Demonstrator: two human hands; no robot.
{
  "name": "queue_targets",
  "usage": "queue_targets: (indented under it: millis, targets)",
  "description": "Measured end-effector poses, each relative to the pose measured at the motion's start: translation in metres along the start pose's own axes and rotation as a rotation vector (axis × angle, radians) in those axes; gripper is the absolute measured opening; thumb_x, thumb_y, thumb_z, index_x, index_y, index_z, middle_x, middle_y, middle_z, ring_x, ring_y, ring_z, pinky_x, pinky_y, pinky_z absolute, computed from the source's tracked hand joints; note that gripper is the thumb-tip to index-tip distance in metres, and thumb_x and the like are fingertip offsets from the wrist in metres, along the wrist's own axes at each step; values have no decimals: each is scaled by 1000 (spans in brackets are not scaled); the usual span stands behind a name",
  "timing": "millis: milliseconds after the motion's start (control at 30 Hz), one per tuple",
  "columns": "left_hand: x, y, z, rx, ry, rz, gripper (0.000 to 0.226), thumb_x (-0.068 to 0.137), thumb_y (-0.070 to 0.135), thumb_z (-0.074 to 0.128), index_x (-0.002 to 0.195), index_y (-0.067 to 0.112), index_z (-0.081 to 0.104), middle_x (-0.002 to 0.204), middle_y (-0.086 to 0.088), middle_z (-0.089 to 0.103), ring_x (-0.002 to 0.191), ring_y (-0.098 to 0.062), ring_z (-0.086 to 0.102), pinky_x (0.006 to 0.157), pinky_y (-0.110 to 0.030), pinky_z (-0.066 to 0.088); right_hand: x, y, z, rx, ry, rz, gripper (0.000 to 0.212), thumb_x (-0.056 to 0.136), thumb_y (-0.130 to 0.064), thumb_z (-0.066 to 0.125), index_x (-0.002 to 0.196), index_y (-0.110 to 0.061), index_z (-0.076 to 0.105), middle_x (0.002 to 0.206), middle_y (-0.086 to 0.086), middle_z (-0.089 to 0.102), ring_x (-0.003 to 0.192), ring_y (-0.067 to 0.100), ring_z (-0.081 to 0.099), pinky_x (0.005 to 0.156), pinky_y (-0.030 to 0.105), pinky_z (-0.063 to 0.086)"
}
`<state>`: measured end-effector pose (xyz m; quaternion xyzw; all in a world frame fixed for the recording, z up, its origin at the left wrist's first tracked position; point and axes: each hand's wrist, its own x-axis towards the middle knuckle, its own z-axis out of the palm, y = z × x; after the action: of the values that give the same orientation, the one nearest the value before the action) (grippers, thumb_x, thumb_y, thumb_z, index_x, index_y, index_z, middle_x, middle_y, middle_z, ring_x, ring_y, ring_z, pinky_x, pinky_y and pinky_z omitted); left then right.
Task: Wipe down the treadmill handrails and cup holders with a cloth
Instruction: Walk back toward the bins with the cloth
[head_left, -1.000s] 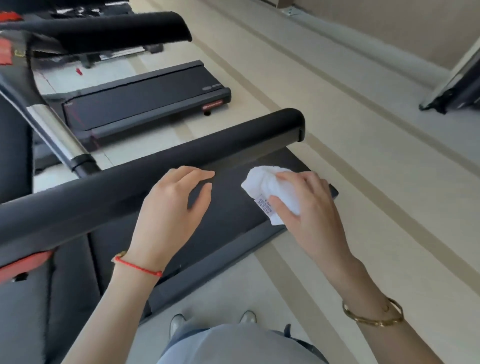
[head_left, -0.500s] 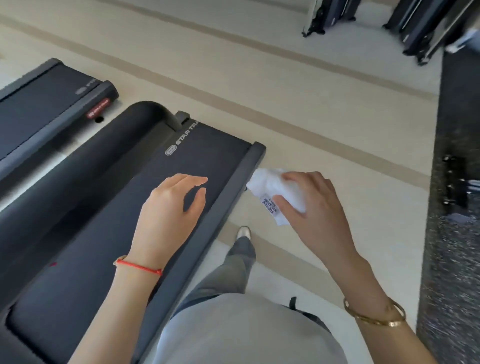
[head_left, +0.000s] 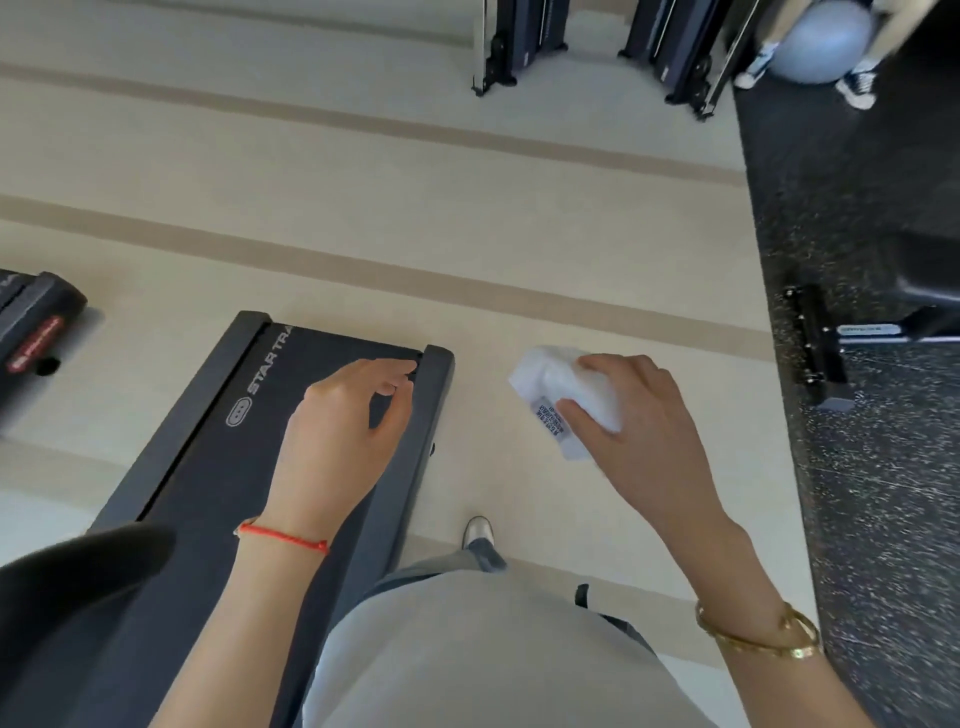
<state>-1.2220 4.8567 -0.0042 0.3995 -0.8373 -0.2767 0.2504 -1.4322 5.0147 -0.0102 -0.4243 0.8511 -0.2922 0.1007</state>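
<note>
My right hand (head_left: 639, 421) grips a bunched white cloth (head_left: 566, 389) with a printed label, held in the air over the pale floor to the right of the treadmill. My left hand (head_left: 348, 421) hovers above the rear end of the black treadmill deck (head_left: 218, 467), fingers loosely curled and holding nothing. A blurred black handrail end (head_left: 67, 587) shows at the lower left, apart from both hands. No cup holder is in view.
A second treadmill's rear corner (head_left: 36, 332) lies at the far left. Folded machines (head_left: 514, 41) stand at the top. Dark speckled rubber flooring (head_left: 852, 467) with a black machine base (head_left: 826, 348) fills the right side. A blue exercise ball (head_left: 826, 41) and someone's shoes sit top right.
The view has swung right and down, away from the handrails to the treadmill's rear end and the floor. Both hands kept their pose; the right still grips the cloth.
</note>
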Motion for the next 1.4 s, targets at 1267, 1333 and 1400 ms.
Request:
queue_targets:
  millis: [1267,1333,1400]
  targets:
    - [645,-44,157,0,167,-324,25,95,17,58,116,19,72,95,8,72,92,-3,67,82,-29,56,758,55,46,-27,-201,-298,39,88,-46,59,123,-30,52,117,-7,52,104,14,45,73,27,38]
    - [676,-63,158,0,183,-342,24,94,17,59,115,18,72,93,8,72,91,-4,67,82,-33,57,796,47,65,-31,-218,-319,39,88,-46,58,123,-30,52,118,-8,52,105,14,45,74,27,38]
    - [711,-81,156,16,208,-366,24,93,16,60,113,19,73,91,9,72,89,-4,68,82,-35,57,838,35,85,-27,-233,-338,38,89,-46,59,123,-31,52,118,-9,52,106,14,45,74,26,38]
